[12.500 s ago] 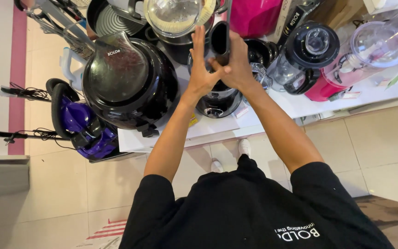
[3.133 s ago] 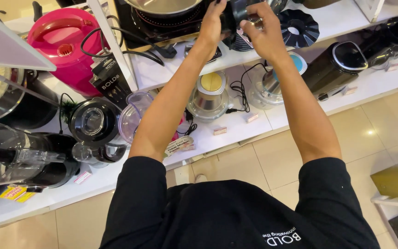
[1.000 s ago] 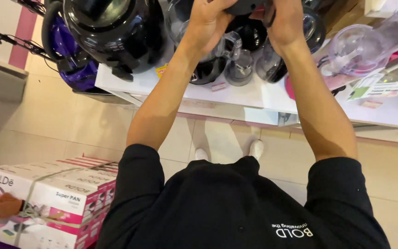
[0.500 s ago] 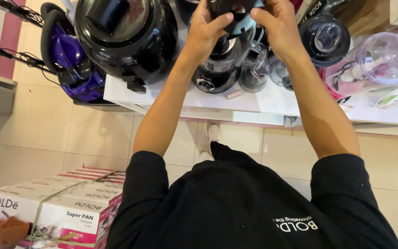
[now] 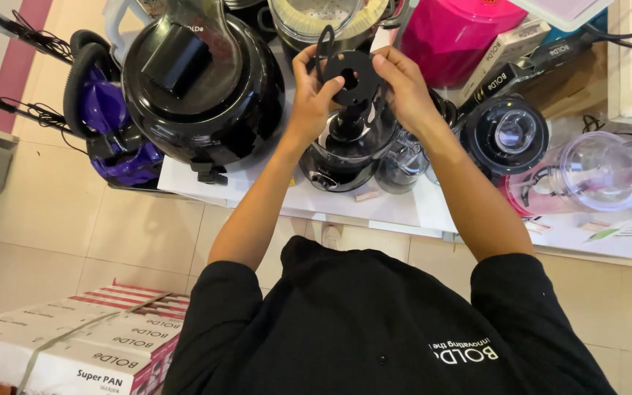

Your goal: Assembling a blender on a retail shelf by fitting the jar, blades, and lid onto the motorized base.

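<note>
Head view, nearest the camera: a black-shirted torso and stacked white-and-red cartons [image 5: 74,351] on the tiled floor at lower left. Both arms reach forward over a white display shelf [image 5: 404,208]. The left hand [image 5: 314,95] and right hand [image 5: 404,88] are each pinched on opposite edges of a black round disc [image 5: 351,77] with a centre hole, held just above a clear processor bowl [image 5: 349,143] whose central shaft stands bare. By my reading the disc is lined up but not yet seated on that shaft (the lid, if any, is not visible). Left of the bowl sits a large black round cooker [image 5: 199,88], with a purple vacuum [image 5: 107,124] beyond it; right are a black lidded jar [image 5: 505,135], a clear jug [image 5: 594,172], and farther back a pink appliance [image 5: 462,33].
</note>
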